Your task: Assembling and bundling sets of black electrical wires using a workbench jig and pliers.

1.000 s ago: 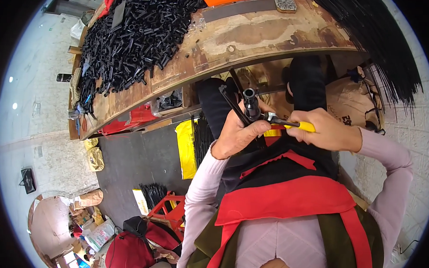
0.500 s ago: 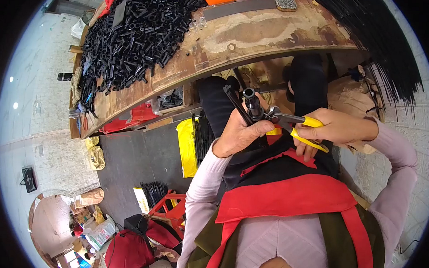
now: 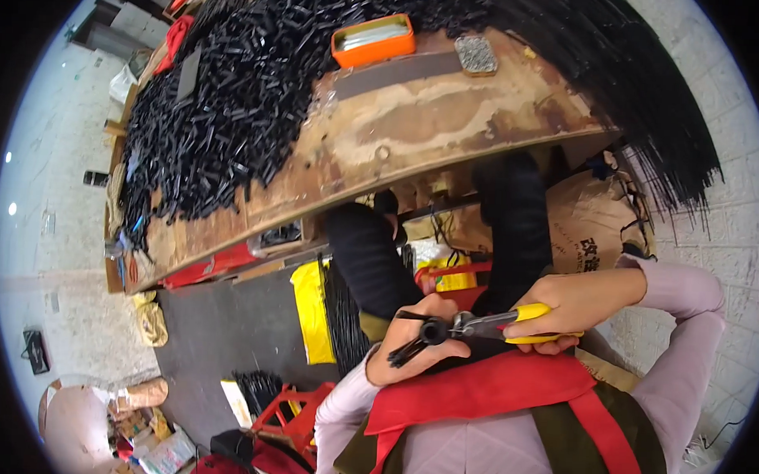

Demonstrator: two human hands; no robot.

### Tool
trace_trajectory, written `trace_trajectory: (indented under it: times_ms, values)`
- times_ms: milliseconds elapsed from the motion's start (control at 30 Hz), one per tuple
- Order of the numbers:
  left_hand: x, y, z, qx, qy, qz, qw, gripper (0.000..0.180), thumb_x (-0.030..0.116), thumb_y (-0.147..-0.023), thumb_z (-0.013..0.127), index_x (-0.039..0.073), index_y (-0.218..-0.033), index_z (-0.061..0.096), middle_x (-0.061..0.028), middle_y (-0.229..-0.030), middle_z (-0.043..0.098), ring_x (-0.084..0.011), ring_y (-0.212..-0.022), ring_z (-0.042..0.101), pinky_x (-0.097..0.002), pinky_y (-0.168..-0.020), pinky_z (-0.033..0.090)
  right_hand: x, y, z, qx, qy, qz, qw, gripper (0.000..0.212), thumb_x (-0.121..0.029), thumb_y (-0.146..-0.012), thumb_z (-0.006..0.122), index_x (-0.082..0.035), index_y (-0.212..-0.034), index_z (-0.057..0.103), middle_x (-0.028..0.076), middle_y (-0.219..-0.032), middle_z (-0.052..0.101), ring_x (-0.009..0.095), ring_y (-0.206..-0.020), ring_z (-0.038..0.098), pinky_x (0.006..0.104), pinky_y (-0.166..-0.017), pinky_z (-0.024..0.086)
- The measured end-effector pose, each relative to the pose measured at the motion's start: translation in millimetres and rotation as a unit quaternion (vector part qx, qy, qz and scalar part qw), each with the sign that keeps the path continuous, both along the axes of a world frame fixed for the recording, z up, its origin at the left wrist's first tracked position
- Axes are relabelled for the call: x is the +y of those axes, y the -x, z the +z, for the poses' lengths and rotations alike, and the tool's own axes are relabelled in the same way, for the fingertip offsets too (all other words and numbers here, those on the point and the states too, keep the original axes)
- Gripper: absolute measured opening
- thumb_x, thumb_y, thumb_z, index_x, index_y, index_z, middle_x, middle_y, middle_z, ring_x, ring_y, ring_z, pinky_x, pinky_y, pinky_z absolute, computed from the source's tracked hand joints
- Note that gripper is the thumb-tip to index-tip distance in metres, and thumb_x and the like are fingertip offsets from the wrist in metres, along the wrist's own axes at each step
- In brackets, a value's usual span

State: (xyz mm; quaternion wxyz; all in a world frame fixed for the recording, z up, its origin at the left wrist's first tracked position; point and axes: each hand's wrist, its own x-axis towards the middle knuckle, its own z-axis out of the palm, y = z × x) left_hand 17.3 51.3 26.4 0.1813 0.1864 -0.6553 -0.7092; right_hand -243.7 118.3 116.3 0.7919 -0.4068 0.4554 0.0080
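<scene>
My left hand (image 3: 419,343) is closed over my lap around several thin black rods (image 3: 405,352) and a short black tube-shaped piece (image 3: 434,330) with a round open end facing up. In my right hand (image 3: 565,300) is a pair of pliers (image 3: 529,312) with yellow handles and metal jaws. The fingers wrap the handles, which lie fairly close together. The jaws reach left to the side of the black tube piece, by my left thumb. Whether they bite on it is too small to tell. Below both hands lies a red-edged apron (image 3: 474,391).
Ahead stands a worn wooden table (image 3: 409,121) with a large heap of short black tubes (image 3: 233,106). On it are an orange box (image 3: 373,60), a grey flat bar (image 3: 393,77) and a tray of small metal pieces (image 3: 476,56). Long black rods (image 3: 643,104) overhang its right end. A yellow bag (image 3: 312,314) lies left.
The view has shifted, showing more of the table. Both hands sit lower in the picture, nearer my body, still holding the same things. The pliers' handles have come closer together.
</scene>
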Motion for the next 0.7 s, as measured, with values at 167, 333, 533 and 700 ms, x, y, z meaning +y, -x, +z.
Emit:
trace_trajectory:
  times_ms: [167,333,533,700]
  values:
    - [-47,38,-10,0.003,-0.096,0.100,0.990,0.032,0.014,-0.085,0.072,0.000,-0.105,0.052,-0.0034,-0.073,0.052,-0.0102,-0.064,0.049,-0.0260,-0.060,0.043,-22,12,-34,0.109,0.386,-0.109,0.910,0.027,-0.031,-0.096,0.061,-0.004,-0.099,0.062,0.010,-0.067,0.063,0.020,-0.057,0.063,0.0333,-0.054,0.047]
    - [-83,72,-33,0.050,-0.155,0.159,0.974,0.039,0.020,-0.093,0.066,-0.004,-0.120,0.051,-0.0002,-0.073,0.044,-0.0090,-0.059,0.040,-0.0249,-0.058,0.039,-113,112,-90,0.367,0.738,-0.170,0.540,0.024,-0.005,-0.073,0.073,-0.006,-0.095,0.065,0.010,-0.085,0.066,0.029,-0.075,0.065,0.0373,-0.067,0.051]
    - [-96,88,-37,0.000,-0.187,0.141,0.972,0.027,0.014,-0.095,0.063,-0.002,-0.117,0.058,0.0033,-0.072,0.052,-0.0045,-0.064,0.048,-0.0207,-0.059,0.039,-191,178,-108,0.487,0.693,-0.106,0.521,0.017,-0.007,-0.079,0.064,-0.007,-0.096,0.064,0.009,-0.086,0.065,0.030,-0.075,0.065,0.0377,-0.063,0.050]
    - [-98,89,-31,-0.038,-0.165,0.148,0.974,0.026,0.015,-0.095,0.061,-0.003,-0.113,0.054,0.0010,-0.071,0.045,-0.0076,-0.060,0.042,-0.0240,-0.056,0.036,-205,182,-107,0.493,0.687,-0.093,0.525,0.018,-0.009,-0.080,0.065,-0.006,-0.097,0.065,0.010,-0.085,0.066,0.030,-0.074,0.064,0.0377,-0.063,0.050]
